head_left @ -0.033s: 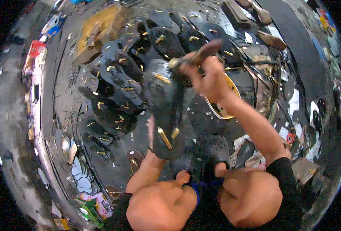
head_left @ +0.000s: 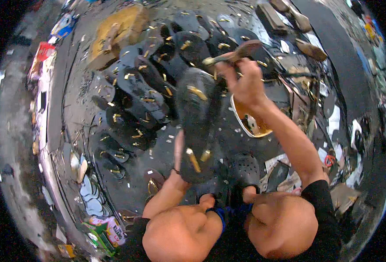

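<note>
A black sandal sole (head_left: 195,113) is raised in front of me, with gold strap ends folded flat onto its upturned face. My left hand (head_left: 179,150) is wrapped round its left edge; most of the fingers are hidden behind it. Above and right of the sole, my right hand (head_left: 246,83) grips a brush (head_left: 232,56) with a brown handle and a pale tip. The tip points left, just above the sole's toe end and apart from it. Below my right hand stands an oval tub (head_left: 238,120) with a white rim and brown-yellow residue inside.
Several dark soles with gold strap ends (head_left: 134,83) lie spread on the ground ahead and left. A wooden block (head_left: 125,26) sits far left. Grey sole-shaped pieces (head_left: 92,196) are piled at lower left. Scraps and paper (head_left: 332,126) litter the right side.
The brush has shifted right and slightly up, from the sole's upper edge to apart from it. The sole sits slightly farther right in view, and more of the tub's inside shows.
</note>
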{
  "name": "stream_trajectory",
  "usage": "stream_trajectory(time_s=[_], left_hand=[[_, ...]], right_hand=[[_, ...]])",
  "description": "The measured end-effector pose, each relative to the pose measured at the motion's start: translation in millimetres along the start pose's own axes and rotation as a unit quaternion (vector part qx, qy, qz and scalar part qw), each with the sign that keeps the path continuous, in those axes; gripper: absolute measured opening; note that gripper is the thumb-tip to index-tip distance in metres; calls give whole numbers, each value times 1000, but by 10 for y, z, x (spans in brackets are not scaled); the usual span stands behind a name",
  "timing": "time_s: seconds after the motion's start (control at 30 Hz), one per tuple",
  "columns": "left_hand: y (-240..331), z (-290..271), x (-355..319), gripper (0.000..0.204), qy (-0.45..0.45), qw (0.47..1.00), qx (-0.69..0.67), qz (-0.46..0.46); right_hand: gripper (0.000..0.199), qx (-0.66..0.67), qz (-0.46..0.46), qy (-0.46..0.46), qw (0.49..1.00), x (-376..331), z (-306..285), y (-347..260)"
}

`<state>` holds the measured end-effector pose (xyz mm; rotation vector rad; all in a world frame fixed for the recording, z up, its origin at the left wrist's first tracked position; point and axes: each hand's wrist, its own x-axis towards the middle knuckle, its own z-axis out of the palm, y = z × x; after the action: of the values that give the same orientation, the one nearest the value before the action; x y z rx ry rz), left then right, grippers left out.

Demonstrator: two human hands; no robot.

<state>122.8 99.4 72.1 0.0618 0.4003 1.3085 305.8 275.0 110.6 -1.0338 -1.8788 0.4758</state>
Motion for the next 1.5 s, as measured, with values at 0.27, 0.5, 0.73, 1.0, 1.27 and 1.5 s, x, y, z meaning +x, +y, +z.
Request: stream_trajectory(time_s=[0.27, 0.5, 0.73, 1.0, 1.27, 1.5], left_hand=[[497, -134, 218, 55, 223, 969, -20, 106], [1205, 29, 364, 37, 183, 966, 142, 111], [2393, 75, 1268, 35, 243, 919, 120, 286], [2338, -448, 870, 41, 249, 909, 96, 319], [323, -1071, -2272, 39, 441, 253, 859, 56], [117, -1393, -2514, 28, 515, 409, 751, -68]], right_hand=[[23, 232, 3, -343, 910, -1096, -187, -1066], [13, 88, 131, -196, 968, -1407, -320, -652], [17, 66, 214, -223, 949, -1633, -356, -684], [18, 94, 284, -195, 934, -1558, -187, -717], [27, -225, 170, -63, 957, -1139, -475, 164], [38, -277, 84, -6, 957, -1055, -668, 455]])
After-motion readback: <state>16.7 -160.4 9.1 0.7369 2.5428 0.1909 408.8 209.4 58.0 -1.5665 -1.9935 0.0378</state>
